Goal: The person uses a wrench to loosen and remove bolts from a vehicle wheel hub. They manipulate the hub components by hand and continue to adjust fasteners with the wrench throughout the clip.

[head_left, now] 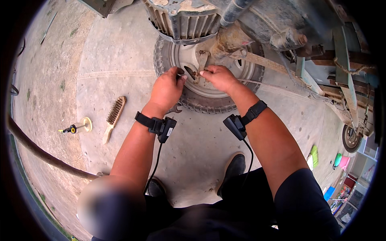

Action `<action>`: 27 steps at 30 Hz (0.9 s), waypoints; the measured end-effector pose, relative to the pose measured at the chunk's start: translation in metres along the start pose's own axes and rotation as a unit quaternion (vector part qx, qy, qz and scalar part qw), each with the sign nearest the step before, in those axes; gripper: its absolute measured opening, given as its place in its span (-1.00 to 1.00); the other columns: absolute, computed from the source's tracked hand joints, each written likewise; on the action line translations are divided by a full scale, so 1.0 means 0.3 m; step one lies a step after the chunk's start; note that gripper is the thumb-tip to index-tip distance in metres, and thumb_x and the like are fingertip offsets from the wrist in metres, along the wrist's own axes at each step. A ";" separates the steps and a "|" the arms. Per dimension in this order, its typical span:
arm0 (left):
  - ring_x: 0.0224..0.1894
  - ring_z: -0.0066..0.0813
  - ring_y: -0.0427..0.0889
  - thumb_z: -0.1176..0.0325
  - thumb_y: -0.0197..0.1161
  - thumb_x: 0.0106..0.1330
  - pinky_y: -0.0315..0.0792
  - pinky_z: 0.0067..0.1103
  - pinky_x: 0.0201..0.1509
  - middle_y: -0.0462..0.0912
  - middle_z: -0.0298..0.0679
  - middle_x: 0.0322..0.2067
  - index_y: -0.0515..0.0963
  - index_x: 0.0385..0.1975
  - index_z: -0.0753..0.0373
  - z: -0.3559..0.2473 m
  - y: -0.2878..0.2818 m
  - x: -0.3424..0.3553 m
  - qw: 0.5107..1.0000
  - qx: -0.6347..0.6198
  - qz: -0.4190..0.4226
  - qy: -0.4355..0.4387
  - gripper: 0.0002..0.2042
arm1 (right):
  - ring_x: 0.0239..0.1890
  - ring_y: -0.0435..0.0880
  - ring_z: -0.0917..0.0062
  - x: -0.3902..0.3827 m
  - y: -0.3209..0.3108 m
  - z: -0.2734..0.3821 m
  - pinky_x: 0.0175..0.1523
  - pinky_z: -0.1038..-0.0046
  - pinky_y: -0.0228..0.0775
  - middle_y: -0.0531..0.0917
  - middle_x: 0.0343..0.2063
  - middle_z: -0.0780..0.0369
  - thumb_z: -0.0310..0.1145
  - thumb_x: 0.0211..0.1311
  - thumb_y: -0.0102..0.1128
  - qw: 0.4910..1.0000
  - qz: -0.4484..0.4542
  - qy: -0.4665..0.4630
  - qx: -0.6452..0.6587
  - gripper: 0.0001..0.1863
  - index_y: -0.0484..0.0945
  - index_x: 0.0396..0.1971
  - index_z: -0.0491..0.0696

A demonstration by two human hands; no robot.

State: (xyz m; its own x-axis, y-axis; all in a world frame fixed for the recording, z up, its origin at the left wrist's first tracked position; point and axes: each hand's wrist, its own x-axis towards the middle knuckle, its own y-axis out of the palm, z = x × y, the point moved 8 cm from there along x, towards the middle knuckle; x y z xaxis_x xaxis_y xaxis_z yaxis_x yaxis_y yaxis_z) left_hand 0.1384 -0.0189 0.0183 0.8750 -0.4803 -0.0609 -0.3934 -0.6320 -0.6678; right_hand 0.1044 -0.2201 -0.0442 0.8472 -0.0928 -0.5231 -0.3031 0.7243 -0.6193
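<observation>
A tired wheel sits under the vehicle's muddy front end, with a rusty bracket at its hub. My left hand is at the left of the hub, fingertips curled together; what they hold, if anything, is too small to make out. My right hand pinches a small rusty fitting just right of those fingers. A thin rod or cable runs rightward from near it. An open-ended wrench lies on the concrete by the tyre, partly behind my left wrist.
A wire brush and an oil can lie to the left. A curved bar crosses the lower left. The ribbed housing hangs above; frame rails, another wheel and colourful clutter are at right.
</observation>
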 end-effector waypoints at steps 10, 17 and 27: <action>-0.60 -0.20 0.69 0.16 0.00 0.55 0.57 -0.40 -0.41 0.68 0.01 -0.43 0.47 0.02 0.50 -0.014 0.195 0.042 0.937 -0.258 0.078 -0.221 -0.58 | -0.05 0.66 0.26 -0.019 -0.018 0.014 0.08 0.28 0.45 0.74 -0.15 0.14 0.12 0.31 0.12 1.000 -0.022 -0.012 -0.001 -0.49 0.68 -0.06 -0.02; -0.61 -0.43 0.56 0.10 0.04 0.55 0.47 -0.46 -0.50 0.58 -0.20 -0.56 0.56 -0.09 0.41 0.022 0.205 0.064 0.952 -0.206 0.078 -0.211 -0.59 | 0.05 0.66 0.23 -0.025 -0.018 0.021 0.15 0.27 0.45 0.74 -0.08 0.18 0.17 0.30 0.07 1.000 -0.004 0.005 -0.006 -0.49 0.69 -0.04 0.07; -0.59 -0.43 0.51 0.02 0.04 0.54 0.49 -0.49 -0.50 0.53 -0.25 -0.50 0.53 -0.01 0.45 0.012 0.196 0.045 0.918 -0.285 0.096 -0.257 -0.51 | 0.00 0.67 0.23 -0.004 -0.002 -0.005 0.12 0.26 0.46 0.74 -0.13 0.18 0.17 0.31 0.07 1.000 -0.015 -0.013 0.007 -0.49 0.69 -0.07 0.06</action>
State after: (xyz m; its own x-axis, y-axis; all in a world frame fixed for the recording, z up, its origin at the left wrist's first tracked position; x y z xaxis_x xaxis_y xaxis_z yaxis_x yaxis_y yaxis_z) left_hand 0.1282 -0.0605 -0.0243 0.7341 -0.3574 -0.5774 -0.5098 -0.8517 -0.1210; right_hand 0.1030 -0.2214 -0.0441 0.8669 -0.0974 -0.4889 -0.2715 0.7303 -0.6269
